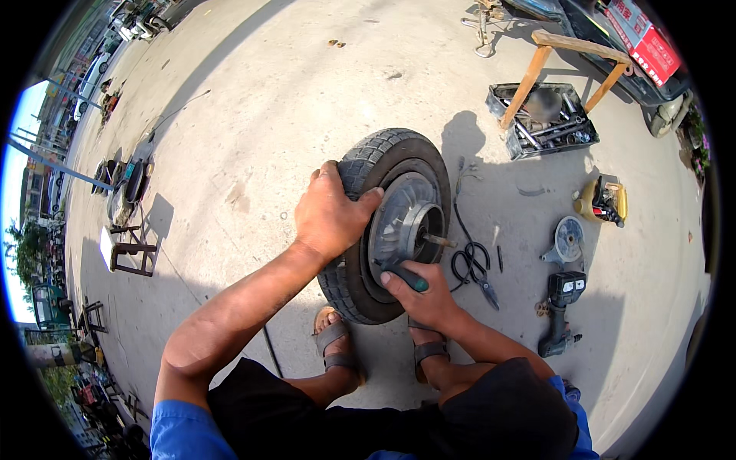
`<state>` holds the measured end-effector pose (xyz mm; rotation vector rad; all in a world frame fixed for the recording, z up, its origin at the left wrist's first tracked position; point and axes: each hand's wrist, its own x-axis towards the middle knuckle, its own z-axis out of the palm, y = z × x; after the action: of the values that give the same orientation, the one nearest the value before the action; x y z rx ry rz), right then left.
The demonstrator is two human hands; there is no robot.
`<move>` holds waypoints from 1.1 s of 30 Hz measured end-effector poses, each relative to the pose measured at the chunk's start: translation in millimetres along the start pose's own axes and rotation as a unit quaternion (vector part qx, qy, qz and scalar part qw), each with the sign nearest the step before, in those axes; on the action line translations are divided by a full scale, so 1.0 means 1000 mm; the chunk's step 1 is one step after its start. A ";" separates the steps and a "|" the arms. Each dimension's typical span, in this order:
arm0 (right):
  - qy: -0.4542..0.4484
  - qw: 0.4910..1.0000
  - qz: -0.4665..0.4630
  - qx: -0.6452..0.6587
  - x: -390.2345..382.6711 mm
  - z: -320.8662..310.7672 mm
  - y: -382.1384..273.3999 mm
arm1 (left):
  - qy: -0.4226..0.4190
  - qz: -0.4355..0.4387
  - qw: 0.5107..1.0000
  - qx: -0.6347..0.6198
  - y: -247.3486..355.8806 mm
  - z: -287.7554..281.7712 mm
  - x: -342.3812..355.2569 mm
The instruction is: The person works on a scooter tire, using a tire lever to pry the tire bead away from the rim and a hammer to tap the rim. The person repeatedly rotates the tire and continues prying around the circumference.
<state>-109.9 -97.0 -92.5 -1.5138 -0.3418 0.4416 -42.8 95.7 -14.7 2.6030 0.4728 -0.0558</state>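
Note:
A small wheel with a black treaded tyre stands tilted on the ground between my feet. Its grey metal hub faces right, and an axle sticks out of the middle. My left hand grips the tyre on its left side, fingers over the tread and thumb across the sidewall. In my right hand is a tool with a green and black handle, which looks like a screwdriver. Its handle lies at the lower edge of the hub; the tip cannot be made out.
Black-handled shears and a dark cable lie right of the wheel. Farther right are a round metal cover, a cordless power tool and a yellow container. A toolbox with a wooden handle stands beyond; a stool is left.

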 end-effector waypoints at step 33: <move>0.034 0.902 0.297 0.311 -0.052 0.021 0.014 | 0.030 0.024 0.999 -0.007 0.029 0.004 -0.067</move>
<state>-166.1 -103.7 -103.2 -0.9687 0.3196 0.8816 -95.7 48.4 3.5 2.6076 0.4314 0.0422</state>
